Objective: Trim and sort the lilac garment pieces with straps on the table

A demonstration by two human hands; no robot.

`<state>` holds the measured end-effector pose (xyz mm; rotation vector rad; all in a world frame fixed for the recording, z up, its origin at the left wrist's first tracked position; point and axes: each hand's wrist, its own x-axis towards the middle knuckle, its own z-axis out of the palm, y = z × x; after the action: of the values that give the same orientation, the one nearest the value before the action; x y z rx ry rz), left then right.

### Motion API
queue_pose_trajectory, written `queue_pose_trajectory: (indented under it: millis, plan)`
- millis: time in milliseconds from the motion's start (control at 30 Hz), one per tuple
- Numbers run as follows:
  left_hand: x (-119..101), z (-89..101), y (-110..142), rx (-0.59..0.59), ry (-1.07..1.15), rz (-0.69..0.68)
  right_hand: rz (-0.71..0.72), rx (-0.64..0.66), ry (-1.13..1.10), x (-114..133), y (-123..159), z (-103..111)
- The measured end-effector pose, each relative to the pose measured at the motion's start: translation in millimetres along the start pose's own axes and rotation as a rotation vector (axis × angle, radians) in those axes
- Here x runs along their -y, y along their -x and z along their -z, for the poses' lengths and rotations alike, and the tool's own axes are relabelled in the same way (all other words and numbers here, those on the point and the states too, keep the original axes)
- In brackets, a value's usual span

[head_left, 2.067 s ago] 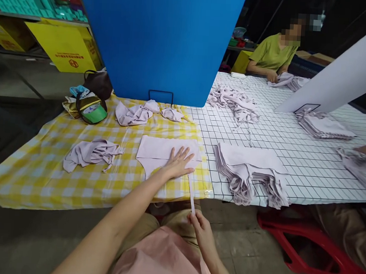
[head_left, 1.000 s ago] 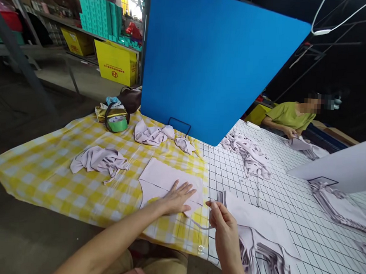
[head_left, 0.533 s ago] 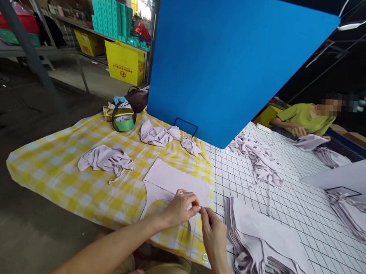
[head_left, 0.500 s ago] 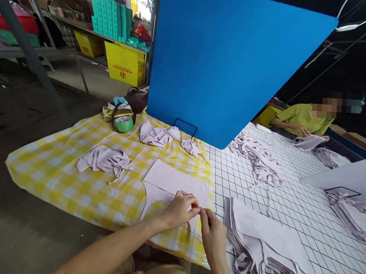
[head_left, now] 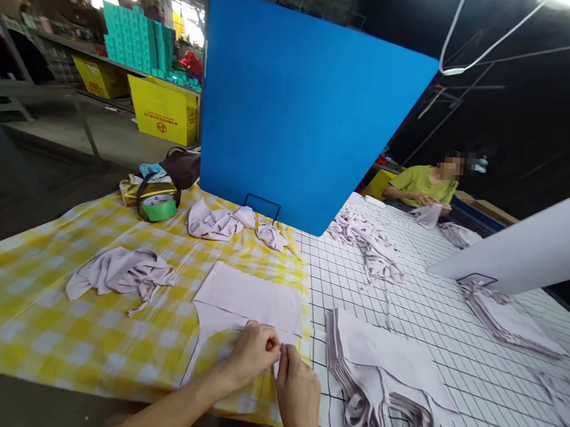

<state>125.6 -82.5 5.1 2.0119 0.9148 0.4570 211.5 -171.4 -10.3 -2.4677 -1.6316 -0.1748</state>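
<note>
A pale lilac garment piece (head_left: 251, 295) of thin cloth lies spread in front of me, with narrow straps running toward my body. My left hand (head_left: 256, 348) is closed in a pinch over its lower right part. Right beside it, my right hand (head_left: 298, 383) pinches too, and the fingertips of both hands meet at the strap on that side. The exact bit of cloth between the fingers is mostly hidden. To the right of my hands lies a layered stack of lilac garment pieces (head_left: 392, 355), its straps bunched at the near end.
Crumpled lilac cloth (head_left: 121, 273) rests on the yellow checked tablecloth (head_left: 32, 314). Behind stand a green tape roll (head_left: 158, 207) and a large blue panel (head_left: 301, 111). A white panel (head_left: 519, 247) rises at right. Across the gridded table a person (head_left: 424, 186) handles similar cloth.
My view has shifted, so the table scene sits further left. Both hands stay pinched together at the garment piece, with little change in their grip.
</note>
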Motion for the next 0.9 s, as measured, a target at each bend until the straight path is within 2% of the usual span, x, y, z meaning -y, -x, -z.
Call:
queue_pose_trajectory:
  millis: [167,267,333,500,600,667,733,800,833,900]
  plan:
    - [4,3.6,0,0.006,-0.039,0.046,-0.045,0.059,-0.09,3,4,3]
    - [9,9.5,-4,0.057,0.011,0.12,-0.005,0.063,-0.225,1,7,5]
    - [13,13.9,-6,0.14,0.096,0.163,0.053,0.064,-0.323,-1,8,4]
    - [25,21.0,-15,0.469,0.425,0.361,0.123,0.054,-0.398,-9,0,5]
    - [28,23.0,-20,0.539,0.491,0.379,0.147,0.063,-0.447,-13,-12,6]
    - [30,23.3,-23,0.498,0.468,0.316,0.123,0.081,-0.53,-16,-23,4]
    - [33,21.6,-27,0.312,0.325,0.158,0.076,0.1,-0.591,-18,-35,-1]
    - [38,17.8,-31,0.1,0.083,-0.056,0.044,0.119,-0.615,-19,-48,-8]
    - [40,15.5,-33,0.04,-0.046,-0.151,0.039,0.128,-0.617,-19,-54,-11]
    - [46,10.8,-36,0.031,-0.273,-0.288,0.033,0.152,-0.614,-19,-63,-17]
